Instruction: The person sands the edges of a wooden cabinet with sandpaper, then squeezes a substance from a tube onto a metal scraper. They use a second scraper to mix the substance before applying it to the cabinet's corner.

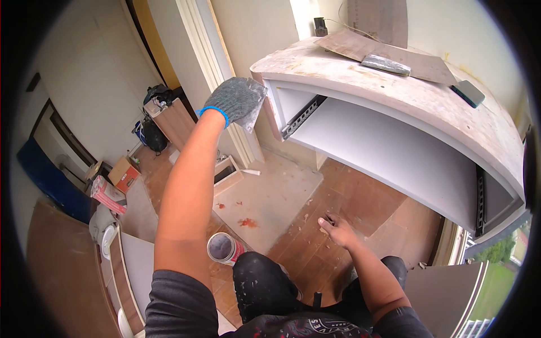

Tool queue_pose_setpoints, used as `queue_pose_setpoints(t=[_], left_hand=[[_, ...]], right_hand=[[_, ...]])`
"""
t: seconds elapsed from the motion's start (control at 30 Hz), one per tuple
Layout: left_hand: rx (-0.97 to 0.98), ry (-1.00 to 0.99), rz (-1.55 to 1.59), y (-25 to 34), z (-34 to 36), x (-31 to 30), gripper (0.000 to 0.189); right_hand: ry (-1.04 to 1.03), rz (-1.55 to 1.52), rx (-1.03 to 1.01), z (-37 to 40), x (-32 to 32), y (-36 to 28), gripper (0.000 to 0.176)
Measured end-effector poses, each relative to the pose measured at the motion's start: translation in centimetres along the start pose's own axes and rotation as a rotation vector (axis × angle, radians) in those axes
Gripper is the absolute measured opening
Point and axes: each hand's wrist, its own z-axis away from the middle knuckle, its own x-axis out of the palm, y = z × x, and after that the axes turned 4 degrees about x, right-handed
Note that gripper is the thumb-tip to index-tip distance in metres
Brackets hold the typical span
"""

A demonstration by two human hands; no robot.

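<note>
My left hand (pixel 231 94), in a grey knit glove with a blue cuff, is closed on a thin, grey, scuffed sheet (pixel 252 115). The sheet lies against the left end of a curved cabinet (pixel 274 110), just below its top. Bare and low over the floor, my right hand (pixel 336 230) has its fingers curled in and the thumb alongside; whatever they may hold is hidden. Inside the cabinet, a metal drawer slide (pixel 304 116) runs along the left wall and another slide (pixel 480 200) along the right.
On the whitish-stained cabinet top (pixel 301 59) rest a bent brown sheet (pixel 417 66), a grey wrapped block (pixel 386 65) and a phone-like slab (pixel 469 93). An open tin (pixel 224 248) stands by my left knee. Boxes (pixel 124 174) and bags (pixel 152 135) are at left.
</note>
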Motion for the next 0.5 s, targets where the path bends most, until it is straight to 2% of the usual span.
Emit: queue_pose_setpoints(t=[0.07,0.13,0.23,0.33,0.4,0.5], left_hand=[[0.060,-0.012,-0.075,-0.7,-0.8,1.1,0.033],[0.144,0.095,-0.155,-0.9,-1.0,1.9,0.022],[0.020,0.060,-0.048,-0.8,-1.2,1.8,0.028],[-0.013,0.018,0.047,-0.9,-1.5,3.1,0.033],[-0.007,0.072,0.025,-1.5,-2.1,4.6,0.036],[-0.073,0.078,0.078,-0.3,-1.5,2.6,0.040]], right_hand=[[-0.026,-0.041,0.038,0.7,-0.5,-0.7,0.080],[0.016,-0.009,-0.015,0.3,-0.3,0.4,0.083],[0.027,0.014,-0.025,0.5,-0.6,0.8,0.084],[0.017,0.009,-0.011,0.9,-0.8,0.4,0.084],[0.019,0.014,-0.018,0.8,-0.7,0.5,0.084],[0.029,0.007,-0.020,0.7,-0.6,0.8,0.085]])
